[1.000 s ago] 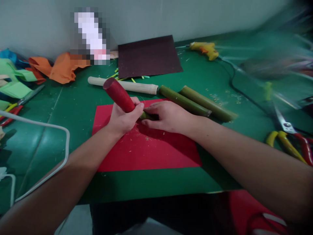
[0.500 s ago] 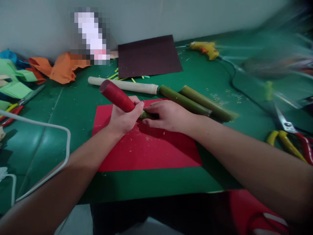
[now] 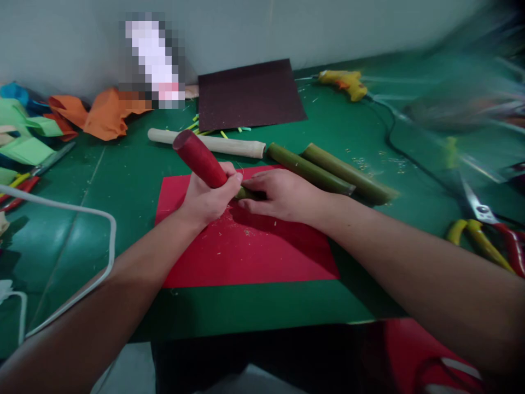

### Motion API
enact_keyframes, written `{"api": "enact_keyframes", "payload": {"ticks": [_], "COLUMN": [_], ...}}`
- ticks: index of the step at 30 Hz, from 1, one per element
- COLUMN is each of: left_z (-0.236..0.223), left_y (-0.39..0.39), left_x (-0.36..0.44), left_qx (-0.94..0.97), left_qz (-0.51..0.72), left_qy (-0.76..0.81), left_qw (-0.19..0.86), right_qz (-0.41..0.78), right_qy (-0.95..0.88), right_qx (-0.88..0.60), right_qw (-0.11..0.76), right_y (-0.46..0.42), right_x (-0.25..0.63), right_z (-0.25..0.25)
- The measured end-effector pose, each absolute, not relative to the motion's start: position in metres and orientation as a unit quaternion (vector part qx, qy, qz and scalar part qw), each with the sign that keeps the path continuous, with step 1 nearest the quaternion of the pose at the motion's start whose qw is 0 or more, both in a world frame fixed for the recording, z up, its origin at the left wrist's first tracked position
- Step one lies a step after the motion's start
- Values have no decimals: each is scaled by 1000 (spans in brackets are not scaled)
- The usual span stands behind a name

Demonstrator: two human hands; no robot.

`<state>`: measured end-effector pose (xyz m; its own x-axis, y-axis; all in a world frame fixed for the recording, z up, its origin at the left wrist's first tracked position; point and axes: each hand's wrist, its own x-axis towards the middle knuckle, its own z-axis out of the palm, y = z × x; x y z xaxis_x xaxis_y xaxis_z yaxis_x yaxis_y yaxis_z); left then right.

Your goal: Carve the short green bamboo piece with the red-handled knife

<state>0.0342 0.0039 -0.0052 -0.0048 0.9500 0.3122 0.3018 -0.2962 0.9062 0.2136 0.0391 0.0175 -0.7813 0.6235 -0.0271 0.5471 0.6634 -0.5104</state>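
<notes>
Head view: the red sheet (image 3: 250,260) is taken as ref. Above its rear part, the red cylindrical handle (image 3: 200,160) is clamped in the L hand (image 3: 211,197); its lower end is hidden by the fingers. Over the same sheet, the green bamboo piece (image 3: 246,193) is pinched btw. thumb & fingers of the R hand (image 3: 283,197), close beside the L one. Vs. approx. 0.5 s ago, the handle has been raised to a steeper tilt, while the bamboo is kept nearly in place; a small rocking stroke against steady bamboo is judged from this. Pale bits (image 3: 246,232) are scattered on the sheet. Behind it, a pale bamboo stick (image 3: 235,146) is laid.
</notes>
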Motion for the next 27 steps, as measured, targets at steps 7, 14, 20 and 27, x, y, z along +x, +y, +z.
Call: {"api": "enact_keyframes", "payload": {"ticks": [7,14,20,27], "left_z": [-6,-5,-8,-6], "left_y": [3,4,6,4], "left_x": [37,34,33,35], "left_qx": [619,622,627,613], "left_qz": [523,530,527,531], "left_qy": [486,473,473,492], "left_qw": [327,330,323,316], "right_qz": [238,239,184,189], "right_qy": [-910,-900,-884,-887], "right_qx": [-333,-356,-424,-420], "right_qw": [69,76,66,31], "right_y": [40,35,24,24], "right_x": [214,212,210,208], "right_z": [18,21,29,32]}}
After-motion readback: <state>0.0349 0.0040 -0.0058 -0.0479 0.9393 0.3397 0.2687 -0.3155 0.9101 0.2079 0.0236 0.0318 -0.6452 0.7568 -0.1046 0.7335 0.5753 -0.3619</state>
